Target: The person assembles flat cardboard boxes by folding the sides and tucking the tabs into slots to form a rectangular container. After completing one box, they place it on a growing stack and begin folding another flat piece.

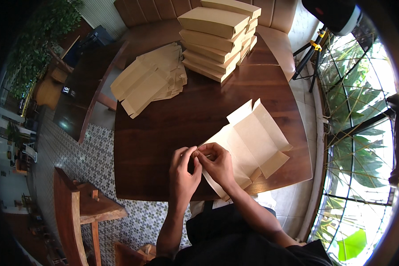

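A partly folded brown cardboard box (pixel 255 137) lies on the dark wooden table in front of me, its pale inside facing up and several flaps raised. My left hand (pixel 185 170) and my right hand (pixel 216 162) meet at the box's left corner. The fingertips of both are pinched together on the edge of the cardboard there. Exactly which flap they grip is hidden behind the fingers. Farther off at the left lies a loose pile of flat cardboard box blanks (pixel 148 82). Behind, toward the right, stands a stack of folded cardboard boxes (pixel 215 22).
The wooden table (pixel 142 155) has rounded edges, with a brown padded bench (pixel 275 42) along its far side. Another dark table (pixel 86 88) stands to the left. A wooden chair (pixel 71 217) is at the lower left. A black tripod (pixel 312 51) stands beside the window at right.
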Available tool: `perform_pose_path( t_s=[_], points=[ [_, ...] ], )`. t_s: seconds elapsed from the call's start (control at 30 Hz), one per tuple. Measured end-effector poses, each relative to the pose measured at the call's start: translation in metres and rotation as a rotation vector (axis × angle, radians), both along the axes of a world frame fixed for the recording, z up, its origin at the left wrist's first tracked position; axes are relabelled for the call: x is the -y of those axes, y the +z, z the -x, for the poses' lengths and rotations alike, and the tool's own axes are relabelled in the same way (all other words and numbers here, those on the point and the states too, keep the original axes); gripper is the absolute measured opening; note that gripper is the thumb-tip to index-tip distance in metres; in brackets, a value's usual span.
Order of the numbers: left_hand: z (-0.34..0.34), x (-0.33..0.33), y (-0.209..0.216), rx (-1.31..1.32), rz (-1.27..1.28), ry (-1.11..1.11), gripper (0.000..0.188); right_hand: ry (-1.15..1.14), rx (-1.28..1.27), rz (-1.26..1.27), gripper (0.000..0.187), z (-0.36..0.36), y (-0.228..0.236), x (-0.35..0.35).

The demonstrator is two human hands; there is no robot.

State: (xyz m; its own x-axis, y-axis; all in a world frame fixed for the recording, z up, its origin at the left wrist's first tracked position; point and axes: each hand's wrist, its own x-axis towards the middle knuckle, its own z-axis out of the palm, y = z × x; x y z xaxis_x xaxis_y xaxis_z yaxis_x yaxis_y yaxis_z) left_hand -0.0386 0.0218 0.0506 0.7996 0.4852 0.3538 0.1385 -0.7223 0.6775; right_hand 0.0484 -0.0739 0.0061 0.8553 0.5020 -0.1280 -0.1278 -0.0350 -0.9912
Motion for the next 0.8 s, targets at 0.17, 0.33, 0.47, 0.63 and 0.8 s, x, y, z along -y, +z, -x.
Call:
perform_pose_path(
  t_s=[0.17, 0.33, 0.47, 0.63, 0.8],
  points=[
    [-0.007, -0.03, -0.02, -0.133, -0.024, 0.015, 0.01, 0.026, 0.258, 0.145, 0.02, -0.018, 0.022, 0.028],
    [-0.009, -0.046, -0.042, -0.232, -0.066, -0.031, 0.005, -0.133, 0.22, 0.132, 0.015, -0.052, 0.027, 0.081],
    [-0.011, -0.051, -0.053, -0.248, -0.164, -0.011, 0.006, -0.342, 0.276, 0.127, 0.012, -0.076, 0.025, 0.13],
    [-0.002, -0.054, -0.045, -0.224, -0.054, 0.072, 0.016, -0.532, 0.293, 0.255, 0.014, -0.087, 0.016, 0.173],
    [0.016, -0.049, -0.017, -0.587, 0.146, -0.01, 0.031, -0.396, 0.333, 0.361, 0.018, -0.085, -0.001, 0.178]
  ],
)
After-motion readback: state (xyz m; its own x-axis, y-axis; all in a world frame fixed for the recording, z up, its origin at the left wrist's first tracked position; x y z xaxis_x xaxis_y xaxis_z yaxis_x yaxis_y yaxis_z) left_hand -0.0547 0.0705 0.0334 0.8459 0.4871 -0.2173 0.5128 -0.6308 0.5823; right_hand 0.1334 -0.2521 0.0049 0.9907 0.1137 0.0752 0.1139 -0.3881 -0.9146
